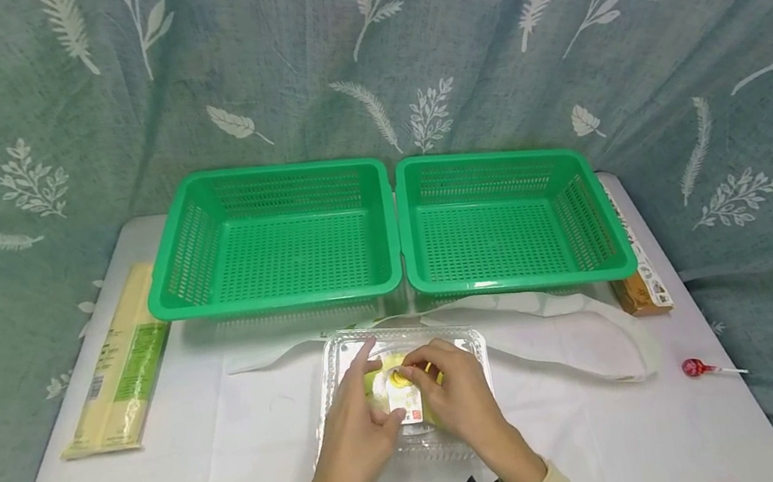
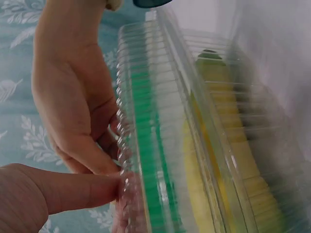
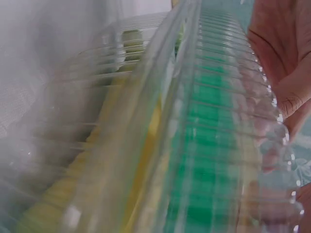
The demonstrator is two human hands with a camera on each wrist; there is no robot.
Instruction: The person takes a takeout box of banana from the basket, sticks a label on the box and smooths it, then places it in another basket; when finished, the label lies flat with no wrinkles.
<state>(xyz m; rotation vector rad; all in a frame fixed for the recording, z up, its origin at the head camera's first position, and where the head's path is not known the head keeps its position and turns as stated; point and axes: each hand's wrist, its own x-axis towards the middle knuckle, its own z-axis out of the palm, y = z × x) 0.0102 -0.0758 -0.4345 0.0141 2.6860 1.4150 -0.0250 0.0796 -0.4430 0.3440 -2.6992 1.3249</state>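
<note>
A clear plastic clamshell box lies in front of me, its lid closed over yellow bananas with greenish ends. On the lid is a white label with a round yellow sticker. My left hand rests on the lid left of the label, thumb and index finger spread along its edges. My right hand curls over the label's right side, and its thumb and index finger pinch at the sticker. The fingers partly hide the label. Both wrist views look through the box's ribbed side.
Two green baskets stand side by side behind the box. A long yellow-green packet lies left, a brown-and-white carton right. A red lollipop lies near the right edge. A white band loops behind the box.
</note>
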